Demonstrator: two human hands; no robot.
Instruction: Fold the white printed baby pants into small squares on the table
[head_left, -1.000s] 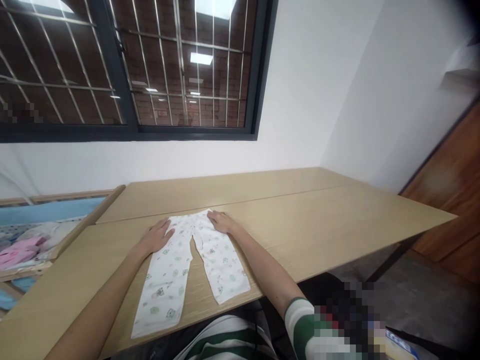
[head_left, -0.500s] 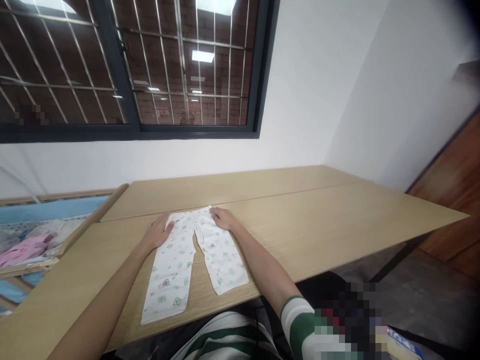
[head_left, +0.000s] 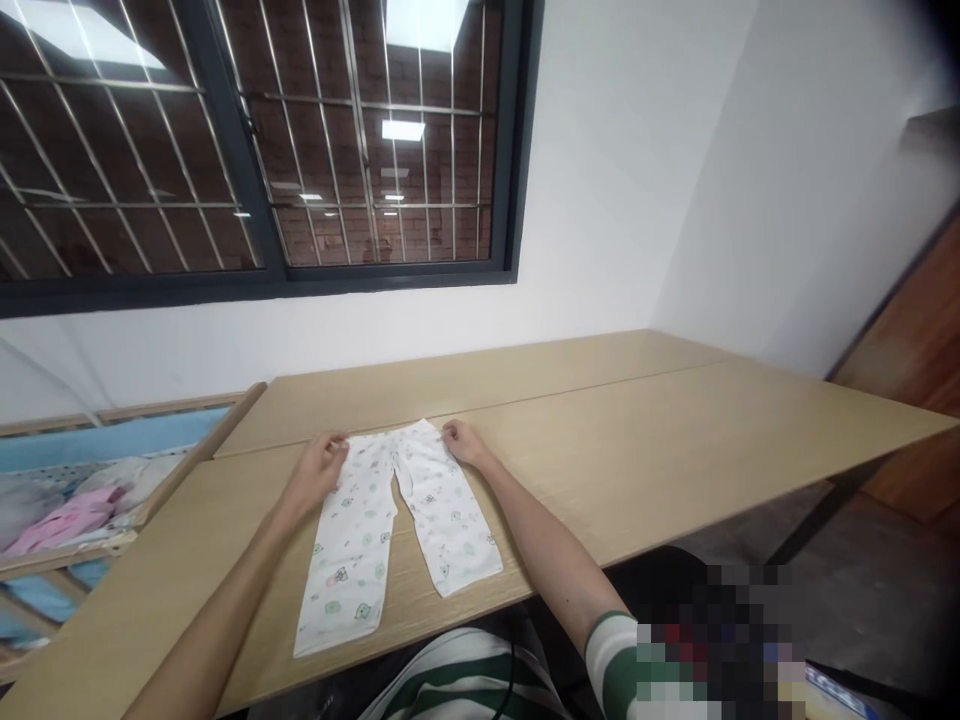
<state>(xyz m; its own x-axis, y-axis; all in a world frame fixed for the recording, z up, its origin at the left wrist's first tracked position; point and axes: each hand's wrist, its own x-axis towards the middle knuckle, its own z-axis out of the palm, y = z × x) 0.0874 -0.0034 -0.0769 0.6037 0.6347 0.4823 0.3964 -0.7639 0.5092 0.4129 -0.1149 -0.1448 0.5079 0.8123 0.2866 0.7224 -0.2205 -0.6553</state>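
Far left of frame, mid-to-lower: wooden crib [head_left: 187, 462], pink cloth [head_left: 71, 518] inside, just beside the tabletop [head_left: 615, 430].

Next, left of centre: my left hand [head_left: 311, 478], at the upper left edge of the white printed baby pants [head_left: 345, 565]. Fingers bent in, thumb tip close to them; can't tell if fabric is pinched or just touched. Changed: half a second ago this hand lay flatter, thumb stretched onto the cloth.

Pants: lower frame, left of centre, spread on the tabletop. Waistband at the top, legs split in a V and running down toward the near edge. Leg on the left of frame reaches lower. A few soft wrinkles around the crotch; legs mostly smooth.

Just right of them: my right hand [head_left: 466, 442], curled, fingertips at the outer edge just below the waistband corner. Earlier it covered that corner; now the corner shows. Pinch or plain contact: can't tell here either.

My read: flat-palm pressing has given way to fingertip work at the two upper edges, with the garment already laid out.

Lower right: my green-and-white striped sleeve [head_left: 619, 660]. Past it, pixelated patch, unreadable.
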